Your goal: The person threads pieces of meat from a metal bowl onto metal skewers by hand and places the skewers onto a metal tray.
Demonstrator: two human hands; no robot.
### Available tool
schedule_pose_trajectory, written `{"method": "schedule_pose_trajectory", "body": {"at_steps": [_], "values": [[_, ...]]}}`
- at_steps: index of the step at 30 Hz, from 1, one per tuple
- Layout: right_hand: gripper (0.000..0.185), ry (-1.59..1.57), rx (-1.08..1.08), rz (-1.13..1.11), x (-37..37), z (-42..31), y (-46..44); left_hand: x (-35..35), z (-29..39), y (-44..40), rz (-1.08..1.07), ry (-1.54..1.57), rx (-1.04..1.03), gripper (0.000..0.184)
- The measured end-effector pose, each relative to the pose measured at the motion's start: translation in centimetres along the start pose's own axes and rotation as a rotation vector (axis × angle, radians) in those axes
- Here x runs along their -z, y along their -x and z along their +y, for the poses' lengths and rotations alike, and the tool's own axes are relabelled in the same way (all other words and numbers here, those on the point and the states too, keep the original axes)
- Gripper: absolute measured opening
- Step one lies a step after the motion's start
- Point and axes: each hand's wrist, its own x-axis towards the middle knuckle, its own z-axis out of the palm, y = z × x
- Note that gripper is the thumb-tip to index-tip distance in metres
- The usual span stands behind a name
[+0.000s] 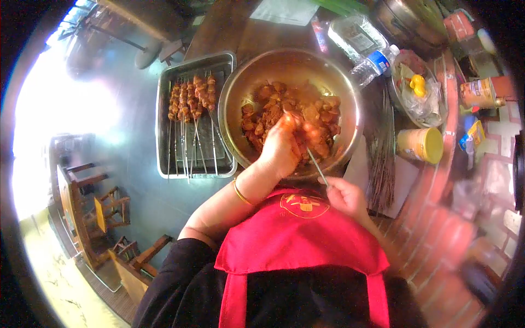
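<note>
My left hand (283, 145) is over a large steel bowl (229, 104) of reddish marinated meat pieces (273, 90). Its fingers are closed around meat at the upper end of a metal skewer (318, 165). Near the bowl's front rim, my right hand (346, 195) pinches the skewer's lower end. The skewer slants up and left between the hands; its tip is hidden in the meat. Left of the bowl, a metal tray (163, 115) holds several loaded skewers (191, 98), their bare ends towards me.
A bundle of bare skewers (381, 169) lies right of the bowl, beside a yellow-lidded tub (432, 145). Behind them are a plastic bottle (381, 60), a clear container (355, 37), a basket with a yellow toy duck (418, 86) and a large pot (410, 22). Wooden stools (112, 210) stand at left.
</note>
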Motion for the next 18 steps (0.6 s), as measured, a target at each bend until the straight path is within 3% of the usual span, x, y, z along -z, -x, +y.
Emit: {"method": "schedule_pose_trajectory", "body": {"at_steps": [2,4,5,6,8,10,12,14,18], "values": [[0.024,-0.049,-0.117,0.058,-0.3,-0.5,-0.7,0.4,-1.4,0.4,-0.139,-0.215,0.101,0.03],[0.023,-0.123,-0.156,0.066,0.0,-0.8,-1.0,-0.4,-1.8,1.7,-0.128,-0.396,0.187,0.034],[0.023,-0.195,-0.198,0.08,0.2,-1.0,-1.1,0.5,-1.0,1.4,-0.281,-0.813,0.044,0.036],[0.023,-0.197,-0.196,0.08,0.5,-1.4,-1.1,0.4,0.4,1.1,-0.339,-1.034,0.076,0.039],[0.024,-0.188,-0.184,0.117,1.1,-2.2,-0.9,1.6,3.5,-1.4,-0.283,-1.583,-0.163,0.033],[0.024,-0.182,-0.158,0.123,1.5,-1.5,-0.7,2.3,6.5,-3.6,0.0,-2.008,-0.575,0.028],[0.024,-0.191,-0.159,0.142,1.6,-1.2,-0.4,3.5,9.4,-5.4,0.179,-2.196,-0.543,0.028],[0.024,-0.18,-0.152,0.154,1.7,-1.2,-0.1,2.8,11.1,-5.8,0.138,-2.495,-0.122,0.027],[0.023,-0.149,-0.12,0.169,1.5,-0.4,0.5,5.3,11.1,-6.1,-0.104,-2.659,-0.104,0.032]]}}
